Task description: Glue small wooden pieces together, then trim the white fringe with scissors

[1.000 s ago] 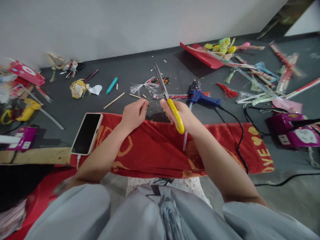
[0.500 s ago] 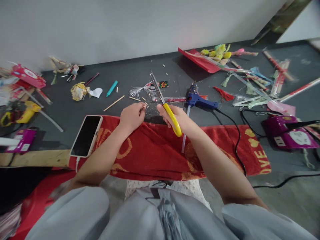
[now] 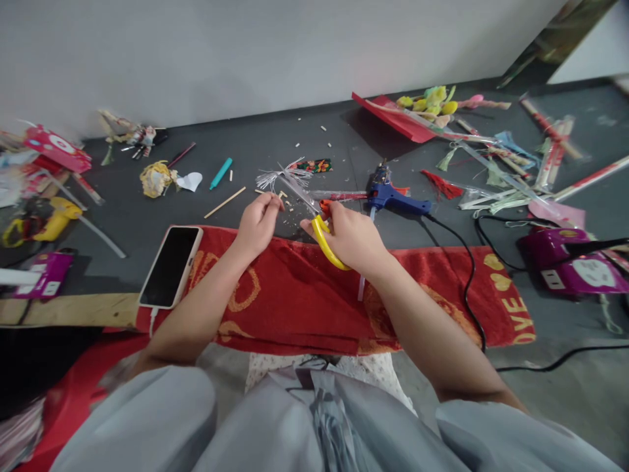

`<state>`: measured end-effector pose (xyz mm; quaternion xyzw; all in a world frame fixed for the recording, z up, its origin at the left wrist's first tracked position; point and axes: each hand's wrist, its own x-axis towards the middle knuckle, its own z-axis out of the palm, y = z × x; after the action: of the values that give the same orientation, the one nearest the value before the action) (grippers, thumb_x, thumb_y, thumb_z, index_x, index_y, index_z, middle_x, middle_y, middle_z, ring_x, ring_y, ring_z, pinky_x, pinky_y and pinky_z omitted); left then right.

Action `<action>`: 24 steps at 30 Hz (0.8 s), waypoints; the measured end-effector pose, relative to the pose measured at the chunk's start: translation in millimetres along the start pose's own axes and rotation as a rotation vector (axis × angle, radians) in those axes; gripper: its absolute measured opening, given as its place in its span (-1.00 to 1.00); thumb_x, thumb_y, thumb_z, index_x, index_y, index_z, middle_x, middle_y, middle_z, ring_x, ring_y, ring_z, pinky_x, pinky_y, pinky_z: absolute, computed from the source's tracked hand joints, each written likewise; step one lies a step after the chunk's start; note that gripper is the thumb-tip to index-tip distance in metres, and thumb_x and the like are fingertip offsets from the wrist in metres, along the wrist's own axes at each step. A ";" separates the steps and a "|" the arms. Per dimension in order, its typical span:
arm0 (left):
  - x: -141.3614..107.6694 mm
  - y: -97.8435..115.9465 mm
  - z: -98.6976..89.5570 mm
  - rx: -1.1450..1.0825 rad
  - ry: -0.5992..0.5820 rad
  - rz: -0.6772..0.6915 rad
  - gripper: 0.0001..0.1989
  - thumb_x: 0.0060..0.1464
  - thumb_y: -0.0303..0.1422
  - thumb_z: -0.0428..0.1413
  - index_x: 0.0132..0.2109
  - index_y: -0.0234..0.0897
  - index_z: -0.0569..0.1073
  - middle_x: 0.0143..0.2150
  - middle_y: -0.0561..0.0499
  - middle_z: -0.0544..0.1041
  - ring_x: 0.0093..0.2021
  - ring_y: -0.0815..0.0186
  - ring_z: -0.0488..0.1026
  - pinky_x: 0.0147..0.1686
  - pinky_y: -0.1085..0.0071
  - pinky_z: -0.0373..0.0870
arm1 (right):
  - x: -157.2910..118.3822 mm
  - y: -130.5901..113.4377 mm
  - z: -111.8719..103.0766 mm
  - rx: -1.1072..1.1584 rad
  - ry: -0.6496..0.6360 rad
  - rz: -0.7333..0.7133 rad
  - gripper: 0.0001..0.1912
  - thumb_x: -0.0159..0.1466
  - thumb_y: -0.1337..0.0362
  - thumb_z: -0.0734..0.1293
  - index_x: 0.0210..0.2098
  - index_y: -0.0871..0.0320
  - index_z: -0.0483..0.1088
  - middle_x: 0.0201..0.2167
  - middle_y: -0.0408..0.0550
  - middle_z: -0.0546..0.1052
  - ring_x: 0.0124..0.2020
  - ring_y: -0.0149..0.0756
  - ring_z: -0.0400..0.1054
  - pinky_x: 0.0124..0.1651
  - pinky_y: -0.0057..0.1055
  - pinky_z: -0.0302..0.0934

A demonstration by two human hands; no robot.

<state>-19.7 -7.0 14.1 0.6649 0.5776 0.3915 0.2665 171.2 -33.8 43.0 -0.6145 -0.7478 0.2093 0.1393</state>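
My right hand [image 3: 346, 236] grips the scissors [image 3: 322, 239] by their yellow handle, blades pointing up and to the left. Something orange shows at its fingers. To the left, the fingertips of my left hand [image 3: 260, 219] are pinched together beside short pale stick pieces [image 3: 282, 195]; what they hold is too small to make out. Just beyond the blades lie a bundle of silvery strands [image 3: 270, 178] and a patterned strip [image 3: 317, 166]. A blue glue gun [image 3: 400, 202] rests right of my right hand.
A red towel [image 3: 295, 295] covers the table's front edge, with a phone [image 3: 170, 267] at its left. A thin stick [image 3: 225, 202] and teal marker [image 3: 221, 173] lie left. Craft items, a red sheet [image 3: 393, 118] and a purple box [image 3: 570, 262] are at right, with a black cable.
My right hand has turned the scissors further left, and their blades now reach over the strands. An orange part shows at its fingers. My left hand has shifted slightly, fingers still together.
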 end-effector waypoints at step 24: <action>-7.8 6.7 2.7 -0.105 -0.075 0.272 -0.58 0.25 -0.06 -0.07 -0.46 -0.25 0.29 -0.56 0.10 0.25 -0.54 0.44 0.25 -0.49 0.46 0.24 | -4.0 -0.1 1.3 -0.104 -0.083 -0.101 -0.31 0.32 -0.21 0.07 0.02 0.32 0.27 -0.10 0.24 0.55 -0.10 0.03 0.47 -0.18 -0.28 0.18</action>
<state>-13.9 -15.6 16.4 0.7365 0.4505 0.4285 0.2666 171.3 -38.0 42.1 -0.5732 -0.7928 0.1881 0.0863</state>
